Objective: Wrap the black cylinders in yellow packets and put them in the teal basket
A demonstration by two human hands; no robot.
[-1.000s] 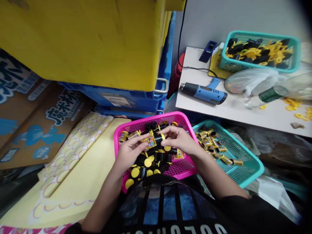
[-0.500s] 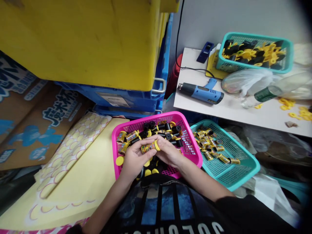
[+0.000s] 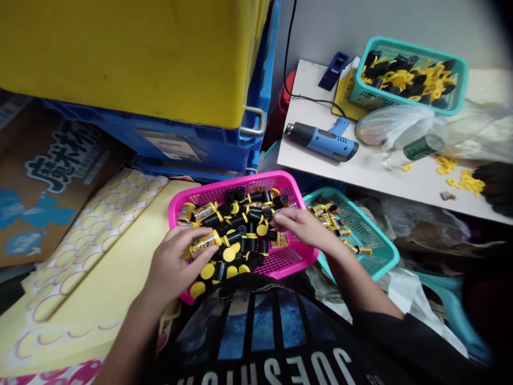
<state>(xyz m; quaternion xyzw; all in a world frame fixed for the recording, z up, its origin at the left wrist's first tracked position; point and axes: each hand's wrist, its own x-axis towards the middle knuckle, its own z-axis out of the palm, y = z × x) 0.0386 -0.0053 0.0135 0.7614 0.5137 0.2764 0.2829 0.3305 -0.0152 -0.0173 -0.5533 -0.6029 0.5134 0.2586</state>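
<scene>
My left hand (image 3: 175, 260) holds a small canister with a yellow printed label (image 3: 203, 243) between thumb and fingers, at the left side of a pink basket (image 3: 298, 256). Across the basket, my right hand (image 3: 298, 225) reaches over its right part with fingers stretched out. Its fingertips are at a black canister (image 3: 267, 213); whether they touch it I cannot tell. The basket holds many black canisters with yellow caps (image 3: 231, 238), and some labelled ones (image 3: 205, 212) lie along its left side.
A teal basket (image 3: 377, 267) with labelled canisters stands to the right. On the white table (image 3: 308, 155) are a blue heat gun (image 3: 323, 141), a bottle (image 3: 420, 147) and another teal basket (image 3: 409, 99). Stacked blue crates (image 3: 208, 152) stand behind; patterned sheets (image 3: 96, 230) lie left. A dark glove-like shape (image 3: 497, 187) appears far right.
My hands have parted. The labelled canister has gone left with my left hand, while my right hand has let go and moved to the basket's right part. The view has shifted slightly.
</scene>
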